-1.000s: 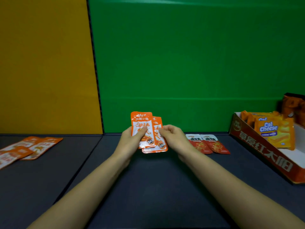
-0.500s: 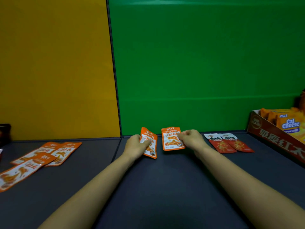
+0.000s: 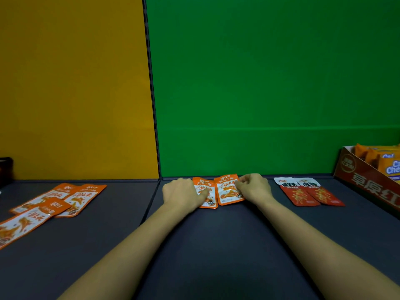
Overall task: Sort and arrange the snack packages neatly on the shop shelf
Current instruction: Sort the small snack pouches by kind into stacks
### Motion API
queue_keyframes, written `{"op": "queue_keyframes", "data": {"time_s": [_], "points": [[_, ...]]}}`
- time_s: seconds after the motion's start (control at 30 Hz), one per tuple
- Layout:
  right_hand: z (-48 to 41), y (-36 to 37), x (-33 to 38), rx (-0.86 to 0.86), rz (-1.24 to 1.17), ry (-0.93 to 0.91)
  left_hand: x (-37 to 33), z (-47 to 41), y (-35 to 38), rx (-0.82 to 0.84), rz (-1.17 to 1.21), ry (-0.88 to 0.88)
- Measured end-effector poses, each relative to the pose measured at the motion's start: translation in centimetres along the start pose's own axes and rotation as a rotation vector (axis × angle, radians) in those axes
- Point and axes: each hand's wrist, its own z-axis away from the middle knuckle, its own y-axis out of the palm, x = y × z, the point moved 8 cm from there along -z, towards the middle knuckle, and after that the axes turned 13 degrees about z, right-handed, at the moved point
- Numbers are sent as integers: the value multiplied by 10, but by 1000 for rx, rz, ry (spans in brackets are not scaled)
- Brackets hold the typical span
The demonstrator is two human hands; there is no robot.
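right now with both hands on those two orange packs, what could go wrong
The right orange pack seems to overlap the left orange pack, so when the left hand and right hand let go, the pair may sit uneven. A sideways slide could also nudge the neat red packs. The loose orange packs remain messy.

Shop shelf (image 3: 216,245) with snack packets (image 3: 227,189)

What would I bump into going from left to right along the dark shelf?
Loose pile of orange foil snack packets → left hand → two orange packets side by side → right hand → two red-and-white packets → brown cardboard box of orange cheese snacks.
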Motion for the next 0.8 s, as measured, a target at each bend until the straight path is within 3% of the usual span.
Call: {"op": "queue_keyframes", "data": {"time_s": [0.27, 0.63, 0.73, 0.8], "points": [[5, -3, 4, -85, 214, -89, -5, 2, -5, -26, -87, 22], [23, -20, 34, -278, 741, -317, 0, 9, -26, -72, -83, 35], [34, -32, 47, -362, 672, -430, 4, 20, -45, -126, -92, 125], [45, -31, 59, -312, 548, -538, 12, 31, -61, -155, -72, 154]]}}
